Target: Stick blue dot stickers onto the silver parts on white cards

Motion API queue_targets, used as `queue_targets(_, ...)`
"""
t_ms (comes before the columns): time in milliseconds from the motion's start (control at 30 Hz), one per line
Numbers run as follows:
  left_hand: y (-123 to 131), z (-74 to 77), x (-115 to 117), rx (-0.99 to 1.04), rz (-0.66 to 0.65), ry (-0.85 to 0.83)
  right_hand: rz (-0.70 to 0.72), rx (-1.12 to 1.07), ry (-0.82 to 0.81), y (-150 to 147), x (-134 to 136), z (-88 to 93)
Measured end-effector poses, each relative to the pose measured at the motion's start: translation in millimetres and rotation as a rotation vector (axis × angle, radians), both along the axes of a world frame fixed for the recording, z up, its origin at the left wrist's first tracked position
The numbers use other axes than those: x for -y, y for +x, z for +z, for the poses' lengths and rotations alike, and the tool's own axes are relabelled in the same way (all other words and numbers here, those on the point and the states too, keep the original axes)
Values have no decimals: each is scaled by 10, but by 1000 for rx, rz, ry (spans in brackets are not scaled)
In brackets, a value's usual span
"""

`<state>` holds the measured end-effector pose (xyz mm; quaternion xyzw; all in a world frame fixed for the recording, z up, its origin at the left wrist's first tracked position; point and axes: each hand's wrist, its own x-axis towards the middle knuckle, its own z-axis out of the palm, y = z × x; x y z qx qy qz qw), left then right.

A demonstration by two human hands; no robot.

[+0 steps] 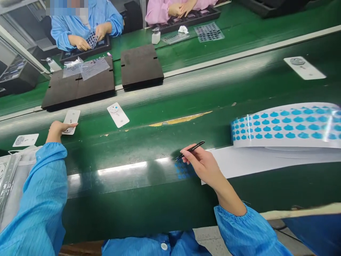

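My left hand reaches out to the left over the green conveyor belt and grips a white phone back cover by its near end. My right hand is closed on black tweezers, whose tips point down-left at a patch of small blue stickers on a clear film strip. Another white cover lies on the belt to the right of the left hand. A curled sheet of blue stickers sits at the right.
More white covers lie at the left edge and far right of the belt. Dark trays stand across the belt, where two other people in blue and pink smocks work. A clear bag sits at my left.
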<state>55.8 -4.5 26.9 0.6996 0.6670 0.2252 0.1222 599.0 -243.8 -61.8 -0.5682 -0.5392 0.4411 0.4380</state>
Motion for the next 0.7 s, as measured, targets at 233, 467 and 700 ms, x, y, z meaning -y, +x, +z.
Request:
queue_targets(233,316,151,80,264,298,202,127,77,-95,57,-12,-88)
queue_targets(467,1418,275,999,767,-171,-7,111,114,-111,58,-23,-83)
queue_targets(700,2386,-292,1780,494,-714,-781,80,64,-130,75,2,-105)
